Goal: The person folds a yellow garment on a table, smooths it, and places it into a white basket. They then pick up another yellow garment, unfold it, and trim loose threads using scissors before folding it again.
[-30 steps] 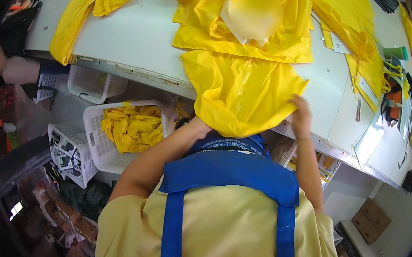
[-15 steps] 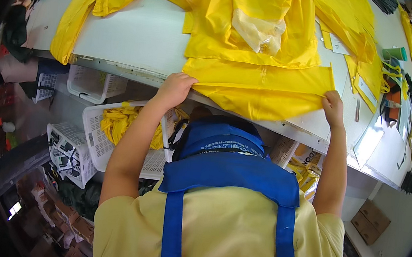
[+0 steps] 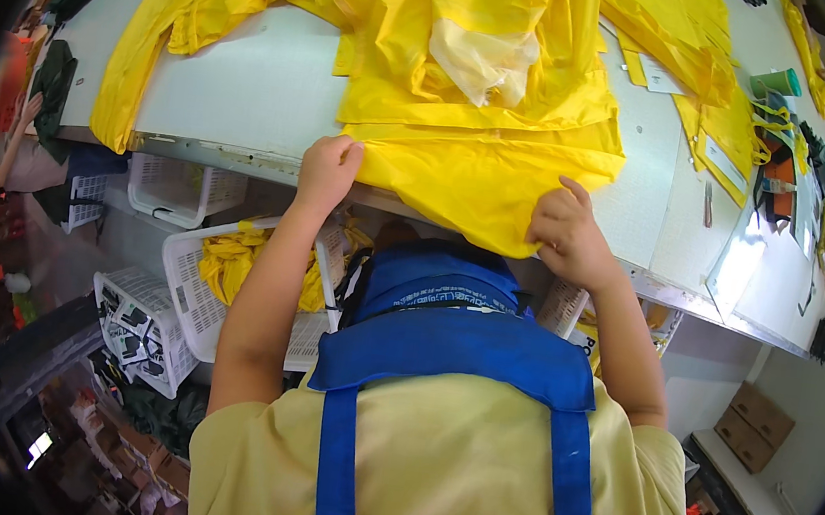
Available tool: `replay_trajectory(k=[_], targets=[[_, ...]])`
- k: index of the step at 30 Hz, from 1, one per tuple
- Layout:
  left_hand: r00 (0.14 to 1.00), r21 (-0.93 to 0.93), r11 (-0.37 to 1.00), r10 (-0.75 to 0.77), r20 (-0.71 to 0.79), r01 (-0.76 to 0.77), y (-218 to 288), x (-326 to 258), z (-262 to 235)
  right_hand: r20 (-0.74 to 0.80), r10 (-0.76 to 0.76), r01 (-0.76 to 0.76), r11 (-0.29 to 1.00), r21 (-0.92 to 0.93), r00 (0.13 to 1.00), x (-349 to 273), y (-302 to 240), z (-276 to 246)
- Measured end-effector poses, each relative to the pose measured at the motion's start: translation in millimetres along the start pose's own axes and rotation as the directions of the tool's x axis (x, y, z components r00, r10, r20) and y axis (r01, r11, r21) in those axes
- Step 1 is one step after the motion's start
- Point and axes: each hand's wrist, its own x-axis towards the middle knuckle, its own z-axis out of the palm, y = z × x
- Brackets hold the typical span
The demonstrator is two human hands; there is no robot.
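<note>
head view: yellow jacket [image 3: 390, 84] lies spread on the white worktable [image 3: 240, 79], sleeves out toward the table's left and right, a whitish see-through patch [image 3: 483, 62] on its middle. yellow fabric panel [image 3: 466, 178] sits at the jacket's hem, partly on the worktable, partly hanging over its near edge; can't tell if it's joined to the jacket.

left hand [image 3: 329, 174] at the worktable's near edge, narrow grip, thumb and fingers pinched on the panel's left corner. right hand [image 3: 574, 236] just over the same edge, fingers curled, narrow grip on the panel's lower right rim; index finger lifted a little off the cloth. panel slack and sagging between hands, lowest near the right one.

also: long yellow strip [image 3: 153, 44] on the worktable's left part, its end at the near edge. green cylinder [image 3: 776, 83] and slim metal tool [image 3: 708, 204] on the worktable's right part. white basket [image 3: 180, 283] below the worktable's near edge, crumpled yellow cloth [image 3: 226, 263] inside. co-worker's arm [image 3: 13, 150] off the worktable's left end. blue apron [image 3: 462, 363] on the wearer, in front of the worktable.
</note>
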Motion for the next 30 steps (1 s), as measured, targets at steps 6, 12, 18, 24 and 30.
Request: replay_trajectory(k=[6, 12, 18, 24, 30], targets=[[0.949, 0.184, 0.978, 0.149, -0.277, -0.1, -9, -41, 31, 0.214, 0.276, -0.303, 0.947, 0.104, 0.937, -16, 4, 34], [0.777, -0.899, 0.126, -0.562, 0.284, 0.42, -19, -19, 32, -0.063, 0.244, -0.251, 0.931, -0.264, 0.968, 9, -17, 94], [0.904, -0.888, 0.401, -0.427, 0.035, 0.224, 8, 10, 11, 0.159, 0.046, -0.091, 0.952, 0.291, 0.986, -8, 39, 72], [0.967, -0.656, 0.741, -0.037, -0.254, -0.144, 58, -20, 11, -0.74, 0.493, -0.723, 0.691, 0.014, 0.458, -71, 239, -11], [0.963, -0.679, 0.729, -0.11, -0.246, -0.09, 72, -25, 9, -0.49, 0.871, -0.998, 0.056, 0.034, 0.033, -124, 304, -17]])
